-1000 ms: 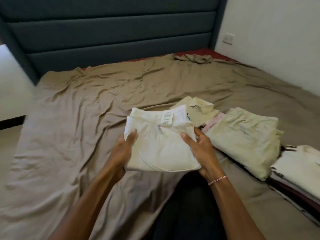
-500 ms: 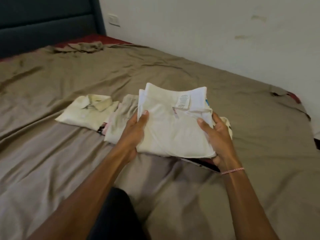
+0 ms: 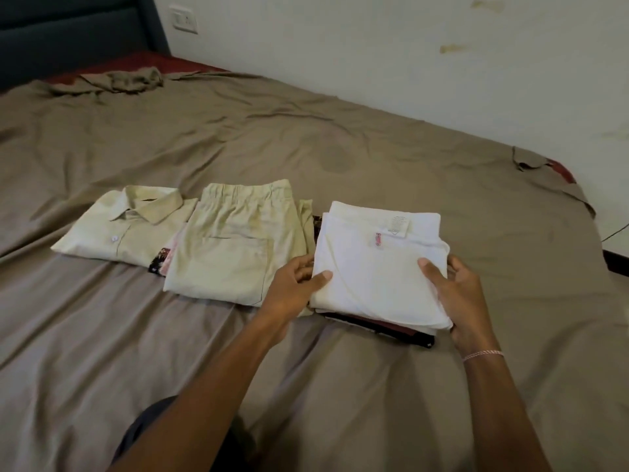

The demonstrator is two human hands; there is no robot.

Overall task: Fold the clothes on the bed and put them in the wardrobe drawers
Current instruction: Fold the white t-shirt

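Note:
A folded white garment (image 3: 374, 264) with a label near its top edge lies on a small stack of dark folded clothes (image 3: 384, 330) on the bed. My left hand (image 3: 296, 287) grips its left edge, thumb on top. My right hand (image 3: 456, 291) grips its right edge. To the left lie folded cream trousers (image 3: 231, 247), and further left a folded cream collared shirt (image 3: 126, 229). A dark patterned piece (image 3: 160, 262) peeks out between those two.
The bed carries a wrinkled brown sheet (image 3: 306, 141). A white wall (image 3: 408, 56) runs along its far right side, with a socket (image 3: 183, 18) near the dark headboard (image 3: 68, 39). The sheet's corner (image 3: 544, 165) is rumpled at the right edge. My dark-clad knee (image 3: 153, 430) sits at the bottom.
I have turned to the right and carried the white garment over, lowering it onto the dark stack beside the trousers. Both hands stay on it.

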